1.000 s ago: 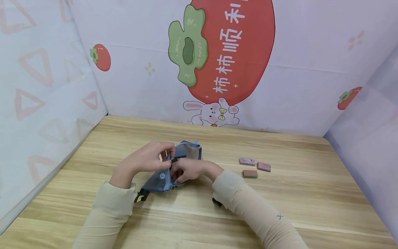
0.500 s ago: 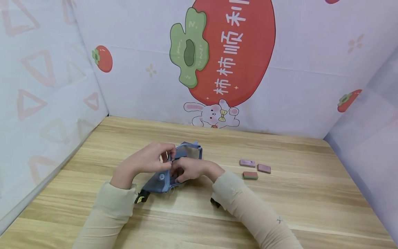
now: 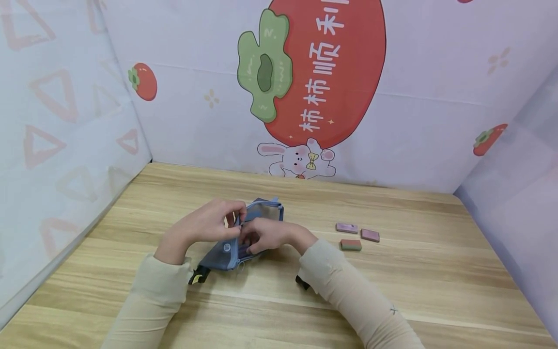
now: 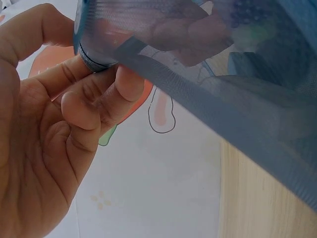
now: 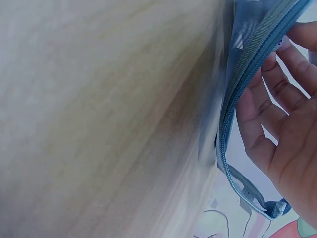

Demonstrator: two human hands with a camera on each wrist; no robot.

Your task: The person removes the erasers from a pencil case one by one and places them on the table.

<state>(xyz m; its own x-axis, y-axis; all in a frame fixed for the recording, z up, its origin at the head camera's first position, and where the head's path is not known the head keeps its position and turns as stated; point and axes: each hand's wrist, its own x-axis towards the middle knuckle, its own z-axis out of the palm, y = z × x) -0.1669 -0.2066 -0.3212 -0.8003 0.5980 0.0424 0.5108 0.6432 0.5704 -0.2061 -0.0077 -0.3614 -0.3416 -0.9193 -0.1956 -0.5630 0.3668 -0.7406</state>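
Two hands on one thing, mid-table. Leftmost, the left hand (image 3: 205, 224), fingers curled, thumb and fingertips pinching the upper rim of the small blue mesh zip pouch (image 3: 257, 215); confirmed from the left wrist view, with fingers (image 4: 106, 94) clamped on the rolled blue edge (image 4: 94, 57). Pouch lying on the light wooden table (image 3: 392, 281), mouth up and open, long axis running from near-left to far-right, between both hands. Just right of it, the right hand (image 3: 266, 236), fingers bent down at the pouch mouth, apparently inside or on the near lip; contents of that grip hidden. Zip track (image 5: 237, 94) right alongside the right palm (image 5: 282, 134) in the wrist view. Further right, well apart, three small flat rectangular pink-and-green erasers (image 3: 357, 235), nearer the right hand.
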